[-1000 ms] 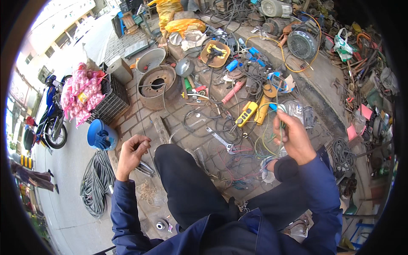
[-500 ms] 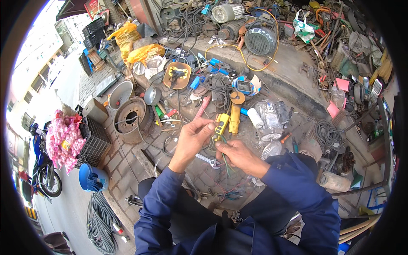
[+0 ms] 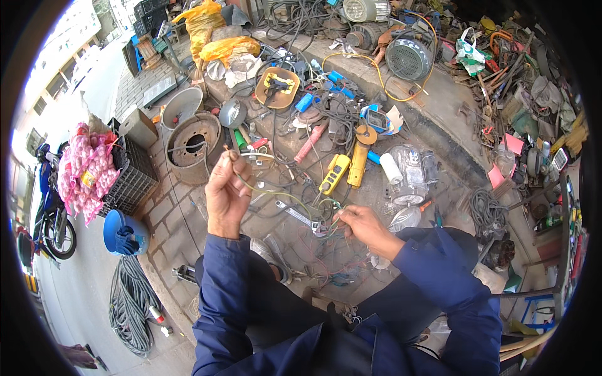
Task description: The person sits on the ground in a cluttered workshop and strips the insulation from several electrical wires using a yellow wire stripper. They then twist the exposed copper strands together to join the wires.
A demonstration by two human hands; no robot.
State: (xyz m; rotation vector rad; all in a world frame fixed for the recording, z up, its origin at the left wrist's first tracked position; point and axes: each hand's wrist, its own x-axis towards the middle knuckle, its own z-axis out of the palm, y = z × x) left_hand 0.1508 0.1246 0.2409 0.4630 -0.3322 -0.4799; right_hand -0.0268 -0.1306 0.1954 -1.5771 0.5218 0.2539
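Observation:
My left hand (image 3: 227, 191) is raised to the left, its fingertips pinching the end of a thin yellow-green wire. That wire (image 3: 276, 192) runs slack across to my right hand (image 3: 370, 230), which is closed on a small bunch of thin green and pale wires. Just beyond, a yellow push-button control box (image 3: 335, 174) lies on the paving beside a yellow angle grinder (image 3: 358, 164). An adjustable wrench (image 3: 300, 217) rests on the bricks between my hands. Below my right hand, loose red and blue-green wires (image 3: 335, 266) trail between my legs.
A rusty drum (image 3: 194, 164) and a metal bowl (image 3: 182, 106) stand left. Further out are a blue bucket (image 3: 135, 241), a black crate (image 3: 130, 178) and coiled cable (image 3: 130, 310). Electric motors (image 3: 409, 59) sit on the step ahead. A clear plastic-wrapped machine (image 3: 407, 172) lies right.
My left hand has moved away to the left, drawing out the wire between my hands. The yellow control box now lies on the ground, and my right hand has shifted slightly right.

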